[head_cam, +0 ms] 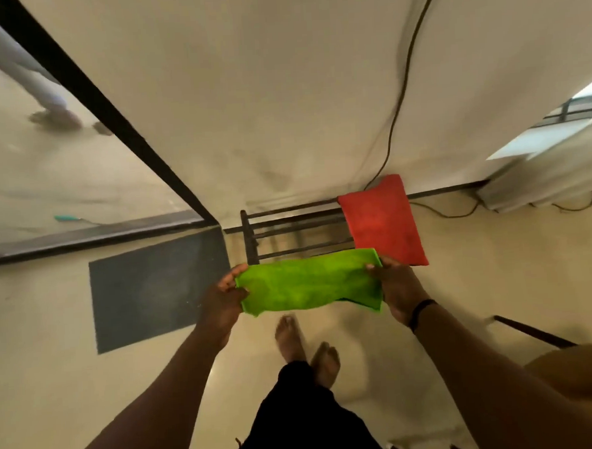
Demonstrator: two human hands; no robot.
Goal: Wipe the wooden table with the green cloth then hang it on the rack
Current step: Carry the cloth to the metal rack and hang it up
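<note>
Cream plastered wall (246,89) across the whole upper half of the frame, with a thin dark cable (404,81) running down it at upper right. Pale smooth floor (54,357) over the lower half. At upper left, a glass pane with dark frame (92,94), blurred. On the floor at centre left, a dark grey rectangular mat (154,286).

Just above the frame centre, a dark metal rack with horizontal bars (287,224), standing against the wall. Over its right part, a red rectangular cloth (382,219), draped on the bars and hanging down.

In the frame centre, just below and in front of the rack, the bright green cloth (308,282), stretched flat and wide between two hands, not clearly touching any bar. Left hand (223,296) at the left edge of the cloth, fingers curled round that edge, pinching it. Right hand (397,287) at the right edge, fingers closed on that edge likewise; a dark band (419,312) on this wrist.

Below the cloth, two bare feet (306,347) and dark trousers (297,413). At lower right, a corner of a brown wooden table (576,371), well apart from the cloth.
</note>
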